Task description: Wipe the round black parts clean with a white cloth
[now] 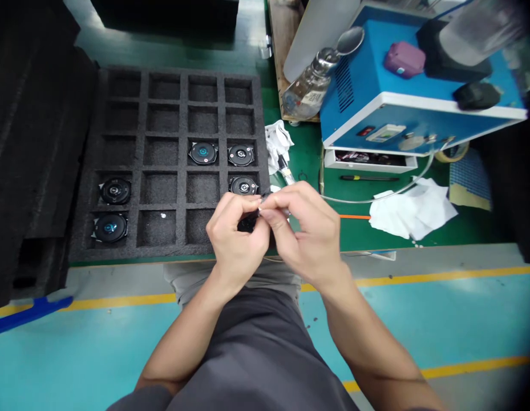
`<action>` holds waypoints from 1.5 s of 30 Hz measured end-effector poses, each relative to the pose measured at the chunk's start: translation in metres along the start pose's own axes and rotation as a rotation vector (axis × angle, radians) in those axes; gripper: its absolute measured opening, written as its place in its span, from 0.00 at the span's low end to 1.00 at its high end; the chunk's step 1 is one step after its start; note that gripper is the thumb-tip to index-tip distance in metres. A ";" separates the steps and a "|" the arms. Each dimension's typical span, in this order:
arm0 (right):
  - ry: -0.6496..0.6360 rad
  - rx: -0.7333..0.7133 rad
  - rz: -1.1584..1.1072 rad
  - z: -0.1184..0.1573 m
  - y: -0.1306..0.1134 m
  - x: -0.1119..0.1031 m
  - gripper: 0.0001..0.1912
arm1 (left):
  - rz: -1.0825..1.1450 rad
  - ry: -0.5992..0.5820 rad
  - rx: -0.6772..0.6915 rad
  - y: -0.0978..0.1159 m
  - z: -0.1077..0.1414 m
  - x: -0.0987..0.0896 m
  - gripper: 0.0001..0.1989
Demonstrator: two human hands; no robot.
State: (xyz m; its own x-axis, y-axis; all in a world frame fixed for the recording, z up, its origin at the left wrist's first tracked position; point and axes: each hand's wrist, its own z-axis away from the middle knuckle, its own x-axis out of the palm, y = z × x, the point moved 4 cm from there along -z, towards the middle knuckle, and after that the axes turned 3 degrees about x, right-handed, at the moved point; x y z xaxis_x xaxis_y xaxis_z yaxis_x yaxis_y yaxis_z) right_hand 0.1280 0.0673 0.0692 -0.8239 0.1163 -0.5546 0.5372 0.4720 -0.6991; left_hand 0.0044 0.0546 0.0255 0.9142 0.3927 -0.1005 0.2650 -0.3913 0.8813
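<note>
l hand (pixel 239 235) & r hand (pixel 306 231) both have the grip pinched on a dark bit (pixel 265 194), can't tell what, over the tray's (pixel 183 120) near r edge, so prob fine fingertip work now, & next move likely needs a light, steady hold.

Purple case (pixel 404 59) (rounded), clear bottle (pixel 306 92)

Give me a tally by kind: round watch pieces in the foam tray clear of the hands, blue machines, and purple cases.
Round watch pieces in the foam tray: 5
Blue machine: 1
Purple case: 1
Total: 7
A dark thing behind the left hand is too hidden to identify, so it is not counted.
</note>
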 end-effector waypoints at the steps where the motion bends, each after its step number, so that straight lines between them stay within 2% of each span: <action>1: 0.017 0.033 -0.020 0.001 0.000 0.004 0.07 | -0.004 0.004 0.002 -0.001 0.000 0.000 0.07; 4: 0.107 0.179 -0.061 -0.002 0.014 0.013 0.06 | 0.016 0.015 -0.003 -0.002 0.002 -0.001 0.07; 7: 0.074 0.312 -0.151 -0.005 0.036 0.020 0.05 | 0.076 0.014 -0.011 0.000 0.003 -0.002 0.07; 10: 0.075 0.391 -0.267 -0.004 0.049 0.016 0.05 | 0.114 0.019 -0.035 0.002 0.003 -0.002 0.07; 14: 0.141 0.309 -0.247 -0.001 0.034 -0.002 0.05 | 0.114 0.026 -0.058 0.004 0.002 -0.002 0.08; 18: 0.031 0.116 -0.118 0.001 0.007 -0.003 0.05 | 0.091 -0.001 -0.059 0.002 0.001 -0.002 0.07; 21: -0.001 0.007 -0.014 -0.004 0.006 0.002 0.06 | 0.089 -0.010 -0.040 0.002 0.001 -0.002 0.07; 26: 0.017 0.160 -0.015 -0.010 0.028 -0.003 0.07 | 0.146 0.015 -0.127 0.001 -0.001 -0.004 0.07; 28: 0.023 0.110 -0.021 -0.007 0.018 -0.006 0.07 | 0.127 0.004 -0.130 0.001 -0.001 -0.003 0.07; 31: 0.005 -0.041 -0.002 -0.002 -0.002 -0.002 0.07 | 0.111 -0.001 -0.085 0.001 -0.001 -0.003 0.06; 32: 0.007 -0.038 -0.011 -0.002 -0.002 0.000 0.07 | 0.117 0.004 -0.083 0.001 -0.001 -0.003 0.06; 33: 0.021 0.003 -0.031 -0.003 0.002 0.002 0.07 | 0.136 0.012 -0.088 0.001 -0.001 -0.004 0.06; 37: 0.016 0.314 -0.236 -0.006 0.042 0.003 0.07 | 0.253 0.047 -0.122 0.001 -0.003 -0.007 0.10; 39: 0.039 0.383 -0.312 -0.005 0.050 -0.001 0.09 | 0.243 0.057 -0.139 0.001 -0.005 -0.009 0.11; 42: 0.121 0.299 -0.285 -0.004 0.034 -0.010 0.07 | 0.184 0.024 -0.155 0.000 -0.008 -0.009 0.13; 45: 0.083 0.139 -0.222 -0.008 0.009 -0.005 0.04 | 0.137 -0.032 -0.104 0.002 -0.009 -0.008 0.10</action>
State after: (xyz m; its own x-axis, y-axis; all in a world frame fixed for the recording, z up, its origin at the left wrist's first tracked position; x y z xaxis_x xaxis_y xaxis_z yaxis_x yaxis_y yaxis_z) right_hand 0.1357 0.0775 0.0696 -0.9332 0.0970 -0.3461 0.3566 0.3704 -0.8577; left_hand -0.0051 0.0579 0.0318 0.9492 0.3144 0.0105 0.1056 -0.3500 0.9308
